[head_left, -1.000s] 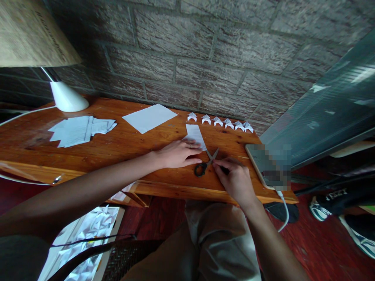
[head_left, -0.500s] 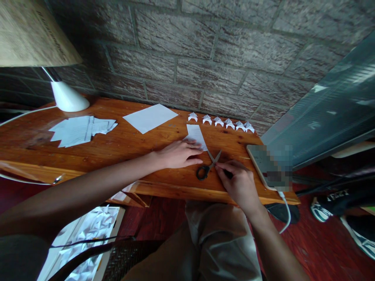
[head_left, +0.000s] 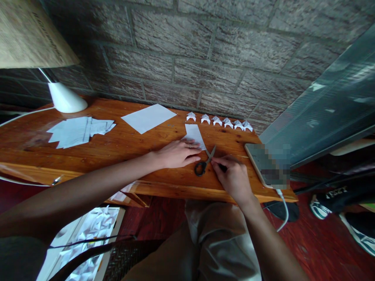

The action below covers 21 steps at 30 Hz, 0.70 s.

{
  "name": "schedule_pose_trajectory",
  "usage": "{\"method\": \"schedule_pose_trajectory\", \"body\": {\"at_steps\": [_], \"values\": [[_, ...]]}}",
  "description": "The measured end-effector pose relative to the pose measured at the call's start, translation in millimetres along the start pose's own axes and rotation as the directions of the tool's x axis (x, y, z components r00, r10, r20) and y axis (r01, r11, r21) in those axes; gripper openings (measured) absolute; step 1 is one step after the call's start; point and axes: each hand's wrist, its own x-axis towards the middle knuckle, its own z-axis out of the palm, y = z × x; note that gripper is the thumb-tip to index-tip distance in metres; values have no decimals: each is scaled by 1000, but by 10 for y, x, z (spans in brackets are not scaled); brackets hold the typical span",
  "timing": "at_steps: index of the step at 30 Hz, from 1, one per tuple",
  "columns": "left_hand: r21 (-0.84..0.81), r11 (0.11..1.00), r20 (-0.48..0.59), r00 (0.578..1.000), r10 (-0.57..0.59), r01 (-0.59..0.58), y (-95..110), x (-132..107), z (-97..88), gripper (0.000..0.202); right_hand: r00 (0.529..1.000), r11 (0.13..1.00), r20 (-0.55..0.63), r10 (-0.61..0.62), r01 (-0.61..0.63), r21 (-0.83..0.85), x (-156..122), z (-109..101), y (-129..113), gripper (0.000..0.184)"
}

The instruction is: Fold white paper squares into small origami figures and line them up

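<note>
My left hand lies flat with fingers stretched out, pressing a small sheet of lined white paper to the wooden table. The rest of that sheet is hidden under the fingers. My right hand is closed on one handle of a pair of scissors; that handle is mostly covered by the fingers. The other black handle loop shows to the left of the hand. The scissor blades are parted and point away from me, one blade close to the paper's near right corner.
Several small folded white paper shapes stand in a row along the wall. A blank sheet, stacked paper pieces, a lamp and a cabled phone are on the table. Below left is a box of folded paper.
My right hand and the scissors have shifted a little left and away from me, and the blades look slightly closer together. My left hand stays on the paper. The view has shifted slightly.
</note>
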Motion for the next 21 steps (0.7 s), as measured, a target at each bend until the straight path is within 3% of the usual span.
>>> {"method": "schedule_pose_trajectory", "body": {"at_steps": [11, 21], "values": [[29, 999, -18, 999, 34, -34, -14, -5, 26, 43, 1000, 1000, -27, -1, 2, 7, -76, -28, 25, 23], [-19, 1000, -33, 999, 5, -5, 6, -4, 21, 38, 1000, 1000, -2, 19, -19, -12, 93, 45, 41, 22]]}}
